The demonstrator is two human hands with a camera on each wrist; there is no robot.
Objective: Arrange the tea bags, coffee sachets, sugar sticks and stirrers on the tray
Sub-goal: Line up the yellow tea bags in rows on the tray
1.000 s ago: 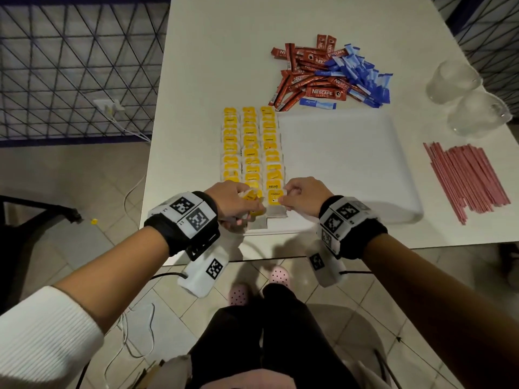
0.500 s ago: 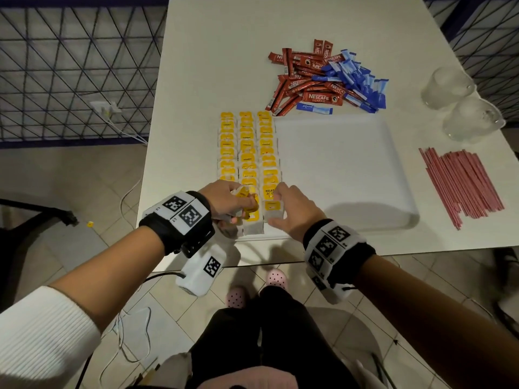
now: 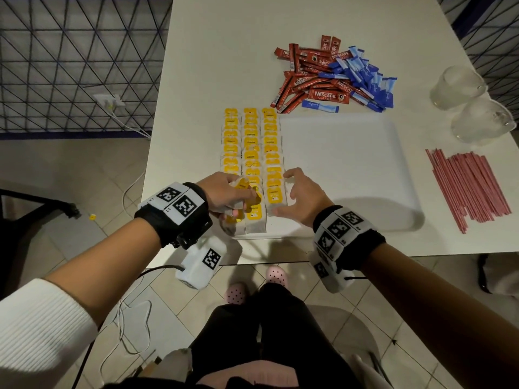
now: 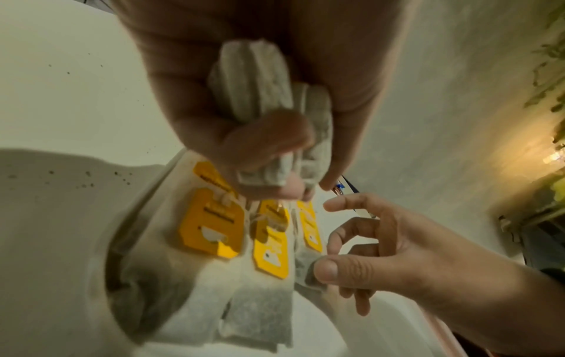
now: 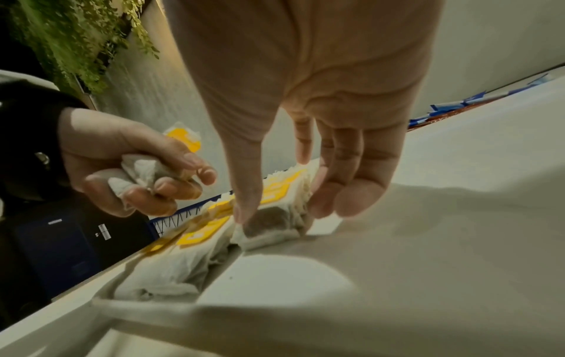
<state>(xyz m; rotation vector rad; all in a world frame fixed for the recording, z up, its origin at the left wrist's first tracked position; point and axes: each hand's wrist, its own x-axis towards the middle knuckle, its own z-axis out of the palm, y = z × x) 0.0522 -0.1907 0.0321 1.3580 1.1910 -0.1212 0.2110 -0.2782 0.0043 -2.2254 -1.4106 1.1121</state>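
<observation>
The tea-bag step is in hand. The left hand (image 3: pixel 224 193) is clutching a small bundle of spare tea bags (image 4: pixel 269 116), fingers curled tight around them, just above the near end of the rows. The right hand (image 3: pixel 302 196) is lying just to the right of that grip with its fingers loose and apart; its thumb and fingertips are touching the nearest bag of the right-hand row of tea bags (image 3: pixel 271 161), seemingly squaring it up rather than gripping it. Three rows of bags are filling the left strip of the tray (image 3: pixel 351 169), running away from both hands. Beyond the far end of the rows, on the counter (image 3: pixel 224 51), the coffee sachets (image 3: pixel 309 77) and sugar sticks (image 3: pixel 362 74) are lying in one mixed heap; the stirrers (image 3: pixel 471 183) are waiting well off to the right of the right hand. The next move probably calls for laying the held bags into a row's near end, overlapping neatly, then starting on the heap.
</observation>
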